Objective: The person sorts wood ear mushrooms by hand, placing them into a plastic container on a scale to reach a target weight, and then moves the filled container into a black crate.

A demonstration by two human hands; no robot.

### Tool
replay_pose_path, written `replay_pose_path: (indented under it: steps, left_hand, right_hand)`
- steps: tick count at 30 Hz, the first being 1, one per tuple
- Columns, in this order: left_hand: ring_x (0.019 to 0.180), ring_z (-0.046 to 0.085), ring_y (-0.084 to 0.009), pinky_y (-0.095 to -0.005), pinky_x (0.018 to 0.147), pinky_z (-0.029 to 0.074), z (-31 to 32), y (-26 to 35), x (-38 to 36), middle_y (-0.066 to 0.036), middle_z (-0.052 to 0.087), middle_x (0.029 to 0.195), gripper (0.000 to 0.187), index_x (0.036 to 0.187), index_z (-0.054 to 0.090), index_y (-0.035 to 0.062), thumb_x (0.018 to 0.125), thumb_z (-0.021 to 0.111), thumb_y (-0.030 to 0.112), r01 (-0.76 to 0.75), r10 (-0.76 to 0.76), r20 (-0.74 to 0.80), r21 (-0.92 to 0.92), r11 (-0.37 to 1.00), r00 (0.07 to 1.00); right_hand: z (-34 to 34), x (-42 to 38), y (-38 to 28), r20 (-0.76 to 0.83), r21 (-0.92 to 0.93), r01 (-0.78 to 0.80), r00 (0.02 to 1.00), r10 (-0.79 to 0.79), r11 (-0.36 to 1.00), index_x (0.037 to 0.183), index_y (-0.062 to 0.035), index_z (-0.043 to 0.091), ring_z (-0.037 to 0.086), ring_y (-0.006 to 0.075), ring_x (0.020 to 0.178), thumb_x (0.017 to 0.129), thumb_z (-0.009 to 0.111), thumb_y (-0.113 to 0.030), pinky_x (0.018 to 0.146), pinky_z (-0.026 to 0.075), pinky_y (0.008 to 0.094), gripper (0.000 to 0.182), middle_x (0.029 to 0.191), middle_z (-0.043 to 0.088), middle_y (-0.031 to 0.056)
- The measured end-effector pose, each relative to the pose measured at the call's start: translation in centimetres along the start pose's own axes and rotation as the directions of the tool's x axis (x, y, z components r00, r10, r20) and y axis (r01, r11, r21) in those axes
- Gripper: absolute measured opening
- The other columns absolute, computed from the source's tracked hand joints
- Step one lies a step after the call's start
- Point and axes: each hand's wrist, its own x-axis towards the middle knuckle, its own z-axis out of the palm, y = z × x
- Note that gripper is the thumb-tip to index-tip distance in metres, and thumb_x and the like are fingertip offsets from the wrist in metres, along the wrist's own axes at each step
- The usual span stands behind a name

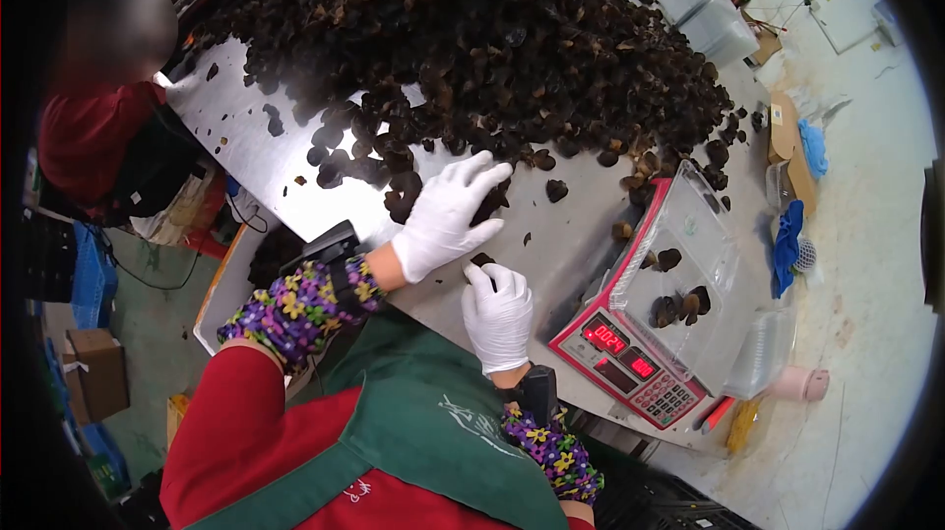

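A large heap of dark brown, cap-shaped pieces that look like dried mushrooms (472,48) covers the metal table (581,225). My left hand (445,220), in a white glove, reaches to the heap's near edge. Its fingers are spread, with dark pieces showing between thumb and fingers. Closer to my body, my right hand (499,315), also gloved, is curled with its fingertips around one dark mushroom piece (482,259). To its right stands a red digital scale (630,363) with lit red digits. Several mushroom pieces (679,308) lie in the clear plastic tray (728,264) on the scale.
A co-worker in a red sleeve (89,136) is at the table's left side. A white box (221,294) holding dark pieces stands below the table edge by my left arm. Clear plastic containers (709,13) sit at the far right, and a pink cup (802,383) near the scale.
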Motion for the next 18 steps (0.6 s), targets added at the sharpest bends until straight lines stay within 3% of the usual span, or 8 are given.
replay_pose_path:
  steps: [3,4,7,8,10,12,14,18]
  left_hand:
    - [0.113,0.056,-0.0366,-0.0455,0.095,0.049,2.2,-1.2,1.3,-0.015,0.059,0.124,0.045,0.125,0.062,0.0096,0.082,0.073,0.02,-0.132,0.12,0.208,0.045,0.99,0.971]
    - [0.106,0.058,-0.0336,-0.045,0.089,0.051,2.3,-1.3,1.1,-0.013,0.062,0.111,0.035,0.116,0.067,0.0096,0.083,0.073,0.02,-0.134,0.131,0.313,-0.01,0.991,0.941]
    - [0.099,0.06,-0.0334,-0.0428,0.082,0.052,0.2,0.5,0.3,-0.012,0.062,0.103,0.027,0.109,0.069,0.0142,0.084,0.073,0.024,-0.057,0.094,0.396,-0.104,0.993,0.913]
    - [0.099,0.06,-0.0334,-0.0428,0.082,0.052,0.5,-0.1,0.9,-0.012,0.062,0.103,0.027,0.109,0.069,0.0142,0.084,0.073,0.024,-0.063,0.101,0.401,-0.107,0.992,0.911]
    - [0.103,0.059,-0.0328,-0.0442,0.087,0.051,0.7,-1.5,2.7,-0.011,0.063,0.108,0.032,0.113,0.068,0.0148,0.084,0.075,0.023,-0.159,0.167,0.085,-0.09,0.983,0.982]
    - [0.107,0.059,-0.0344,-0.0447,0.089,0.05,1.5,-2.2,5.2,-0.012,0.062,0.115,0.042,0.12,0.065,0.014,0.08,0.077,0.022,-0.067,0.069,-0.033,0.051,0.996,0.997]
    - [0.103,0.06,-0.0349,-0.0439,0.087,0.051,2.1,-3.0,7.3,-0.012,0.062,0.116,0.042,0.121,0.064,0.0142,0.081,0.076,0.018,-0.093,0.108,-0.062,0.216,0.972,0.992]
    - [0.094,0.064,-0.031,-0.0413,0.082,0.053,3.5,-4.4,6.9,-0.009,0.063,0.108,0.035,0.118,0.062,0.0121,0.084,0.071,0.01,-0.041,0.025,0.145,0.106,0.994,0.989]
  right_hand:
    - [-0.4,0.1,-0.2,-0.091,0.025,0.002,0.996,0.0,1.0,0.109,-0.0132,0.065,0.057,0.0305,0.104,0.079,0.071,-0.01,0.085,0.049,0.0451,0.03,0.117,0.061,0.0075]
    - [-0.4,-0.1,0.2,-0.096,0.018,0.003,0.995,-0.001,1.0,0.109,-0.0132,0.065,0.057,0.0305,0.104,0.079,0.071,-0.01,0.085,0.049,0.0451,0.03,0.117,0.061,0.0075]
    - [-0.6,-1.6,0.5,-0.033,0.084,0.019,0.999,-0.016,0.996,0.105,-0.0123,0.063,0.057,0.0304,0.103,0.078,0.07,-0.008,0.083,0.049,0.0456,0.029,0.117,0.061,0.0068]
    - [-0.6,-1.7,0.6,-0.037,0.082,0.012,0.999,-0.009,0.997,0.105,-0.0123,0.063,0.057,0.0304,0.103,0.078,0.07,-0.008,0.083,0.049,0.0456,0.029,0.117,0.061,0.0068]
    - [-0.5,-1.9,0.6,-0.069,0.112,0.013,0.998,-0.005,0.994,0.105,-0.0122,0.062,0.058,0.0306,0.102,0.076,0.07,-0.005,0.083,0.049,0.0454,0.031,0.116,0.062,0.0064]
    - [-0.6,-1.6,0.5,-0.072,0.119,-0.002,0.997,0.011,0.993,0.105,-0.0123,0.062,0.058,0.0306,0.102,0.076,0.07,-0.004,0.083,0.049,0.0452,0.032,0.116,0.062,0.0062]
    - [-0.6,-1.3,0.6,-0.08,0.119,-0.007,0.997,0.017,0.993,0.105,-0.0123,0.062,0.058,0.0307,0.102,0.075,0.07,-0.003,0.083,0.049,0.045,0.032,0.116,0.062,0.0059]
    - [-0.5,-1.8,1.1,-0.074,0.146,-0.005,0.997,0.016,0.989,0.107,-0.0125,0.062,0.058,0.0301,0.104,0.075,0.07,-0.003,0.085,0.048,0.0444,0.034,0.118,0.062,0.0055]
